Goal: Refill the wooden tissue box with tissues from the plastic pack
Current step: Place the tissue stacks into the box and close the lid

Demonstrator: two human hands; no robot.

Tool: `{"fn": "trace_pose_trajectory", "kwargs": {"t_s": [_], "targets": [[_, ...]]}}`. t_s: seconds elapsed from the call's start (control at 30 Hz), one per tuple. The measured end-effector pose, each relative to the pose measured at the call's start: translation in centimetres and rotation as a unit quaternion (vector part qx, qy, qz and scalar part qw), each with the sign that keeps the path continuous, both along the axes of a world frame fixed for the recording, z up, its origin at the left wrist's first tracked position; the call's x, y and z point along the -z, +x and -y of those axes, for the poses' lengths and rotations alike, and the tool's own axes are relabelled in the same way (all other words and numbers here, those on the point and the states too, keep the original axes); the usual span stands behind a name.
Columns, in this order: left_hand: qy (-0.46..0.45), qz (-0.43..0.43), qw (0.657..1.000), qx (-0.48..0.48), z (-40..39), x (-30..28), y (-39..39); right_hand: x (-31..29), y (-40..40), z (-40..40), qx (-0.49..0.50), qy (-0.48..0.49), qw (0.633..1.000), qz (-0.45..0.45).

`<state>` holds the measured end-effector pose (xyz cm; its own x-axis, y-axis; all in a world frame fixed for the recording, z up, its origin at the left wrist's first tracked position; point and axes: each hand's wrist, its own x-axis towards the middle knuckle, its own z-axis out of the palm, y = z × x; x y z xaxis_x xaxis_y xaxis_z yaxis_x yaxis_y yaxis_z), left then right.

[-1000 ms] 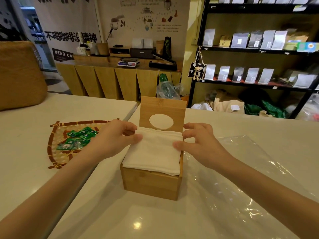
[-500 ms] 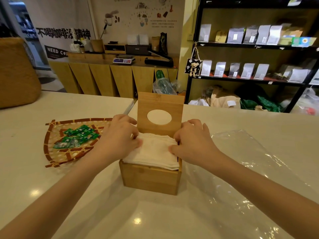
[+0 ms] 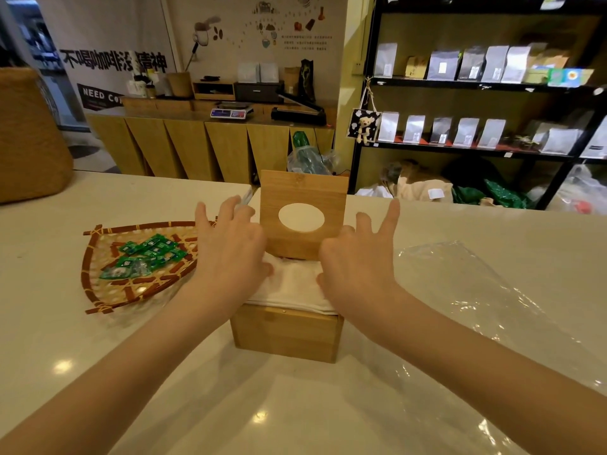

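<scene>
The wooden tissue box [image 3: 285, 334] stands on the white counter in front of me, its hinged lid [image 3: 303, 211] with an oval hole upright at the back. A stack of white tissues [image 3: 290, 289] sits in the box and rises above its rim. My left hand [image 3: 230, 254] hovers over the stack's left side with fingers spread. My right hand [image 3: 359, 266] is over the right side, fingers also spread and raised. Whether the thumbs touch the tissues I cannot tell. The clear plastic pack [image 3: 486, 310] lies flat and empty to the right.
A woven fan-shaped tray [image 3: 108, 290] with green wrapped candies lies left of the box. A large woven basket [image 3: 29, 139] stands at the far left. Beyond the counter are a wooden sideboard and black shelves with pouches.
Both hands were pressing on the tissue stack; now their fingers have lifted and spread apart. The stack sits lower and more bunched in the box.
</scene>
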<state>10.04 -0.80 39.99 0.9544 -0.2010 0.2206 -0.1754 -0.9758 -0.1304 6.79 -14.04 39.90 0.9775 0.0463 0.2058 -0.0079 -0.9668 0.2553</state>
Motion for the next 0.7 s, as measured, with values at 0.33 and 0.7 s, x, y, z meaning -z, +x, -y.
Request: {"fn": "trace_pose_trajectory", "kwargs": {"t_s": [0.33,0.7], "targets": [[-0.03,-0.271,0.961,0.042,-3.2,-2.2,0.1,-1.0,-1.1,2.0,-0.029,0.281,0.94,-0.189],[0.089,-0.131,0.985,0.06,-1.3,-0.6,-0.5,-1.1,0.1,1.5,0.008,0.196,0.945,-0.26]]}}
